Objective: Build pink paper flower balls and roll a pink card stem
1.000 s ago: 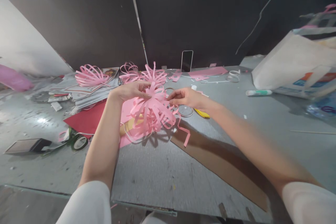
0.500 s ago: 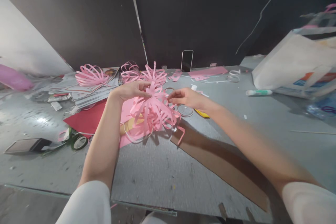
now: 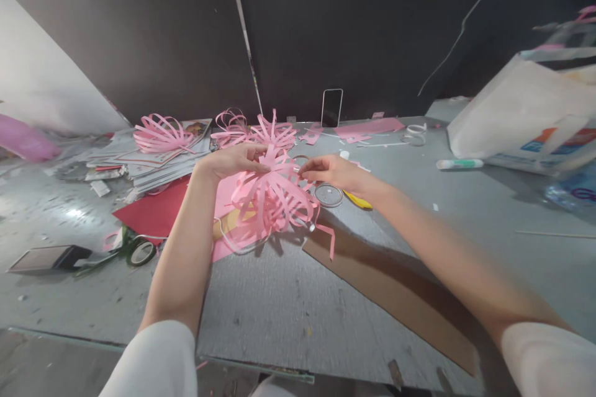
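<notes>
Landmark: paper-strip flower (image 3: pixel 274 189), between left hand (image 3: pixel 233 160) and right hand (image 3: pixel 328 172), over the table (image 3: pixel 261 304). Close behind it: two further strip flowers (image 3: pixel 274 136), side by side. Behind, slightly right of it: phone (image 3: pixel 331 108), upright before the wall panel (image 3: pixel 372 37). Behind, to its left: paper stack (image 3: pixel 162 175), another strip flower (image 3: pixel 162 136) on top. To its left: loose sheet (image 3: pixel 156 213); nearer and farther left, tape roll (image 3: pixel 132 255). Just right of it: ring (image 3: pixel 329 205). Well to its right: marker (image 3: pixel 460 164), carrier bag (image 3: pixel 516 115) beyond. Before it, rightward: cardboard strip (image 3: pixel 391 293), on the table.
</notes>
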